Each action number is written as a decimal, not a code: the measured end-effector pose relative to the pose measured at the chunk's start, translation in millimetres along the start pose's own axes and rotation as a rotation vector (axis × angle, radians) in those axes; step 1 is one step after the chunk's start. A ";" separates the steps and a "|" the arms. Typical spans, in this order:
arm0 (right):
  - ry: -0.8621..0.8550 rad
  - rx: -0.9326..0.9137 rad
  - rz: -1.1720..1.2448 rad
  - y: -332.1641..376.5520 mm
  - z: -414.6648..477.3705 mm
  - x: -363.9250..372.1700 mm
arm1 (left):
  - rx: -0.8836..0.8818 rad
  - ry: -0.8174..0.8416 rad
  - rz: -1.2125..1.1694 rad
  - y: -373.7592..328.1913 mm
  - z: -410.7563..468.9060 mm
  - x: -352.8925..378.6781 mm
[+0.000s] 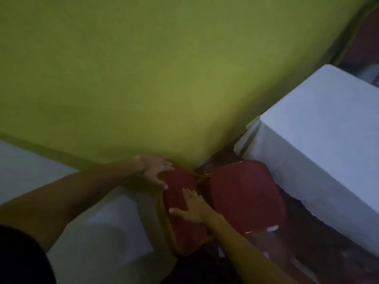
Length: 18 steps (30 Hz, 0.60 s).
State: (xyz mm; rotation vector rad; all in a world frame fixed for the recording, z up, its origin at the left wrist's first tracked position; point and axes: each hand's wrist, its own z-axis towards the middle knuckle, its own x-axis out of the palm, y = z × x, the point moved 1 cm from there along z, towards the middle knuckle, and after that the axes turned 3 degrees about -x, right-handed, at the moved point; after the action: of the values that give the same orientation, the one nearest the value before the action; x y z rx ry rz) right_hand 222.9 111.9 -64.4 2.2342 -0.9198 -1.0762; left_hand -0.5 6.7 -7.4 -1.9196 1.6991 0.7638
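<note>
A large green tablecloth [153, 74] covers a table that fills the upper part of the head view. Two red padded chairs stand below its corner: one [182, 220] under my hands, another [246, 197] to its right. My left hand [155, 171] lies with fingers spread at the top edge of the near chair, where it meets the green cloth. My right hand [192, 208] rests flat on that chair's red pad, fingers straight. Neither hand holds anything.
A white-draped table [320, 144] stands at the right, close beside the second chair. More white cloth [98, 238] hangs at the lower left. Dark red patterned carpet [307, 247] shows between the furniture. The picture is dim and blurred.
</note>
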 end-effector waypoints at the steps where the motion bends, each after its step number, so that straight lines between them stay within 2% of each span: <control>1: 0.029 -0.015 -0.003 2.4 -0.1 9.4 | 0.037 0.027 -0.015 1.1 -3.7 3.2; 6: 0.134 -0.023 -0.045 5.1 -5.9 48.5 | 0.158 -0.047 0.034 7.6 -5.3 33.6; 14: 0.046 -0.005 -0.005 15.9 10.6 51.0 | 0.206 -0.090 0.153 12.4 4.6 44.7; 18: 0.042 0.001 -0.060 21.2 11.7 51.4 | 0.219 -0.130 0.104 15.0 9.2 52.9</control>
State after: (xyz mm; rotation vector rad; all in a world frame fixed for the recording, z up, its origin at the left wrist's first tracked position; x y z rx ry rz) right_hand 229.6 58.2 -81.5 2.2892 -0.8414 -1.0508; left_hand -12.0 -27.9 -49.5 -1.6113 1.7352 0.6932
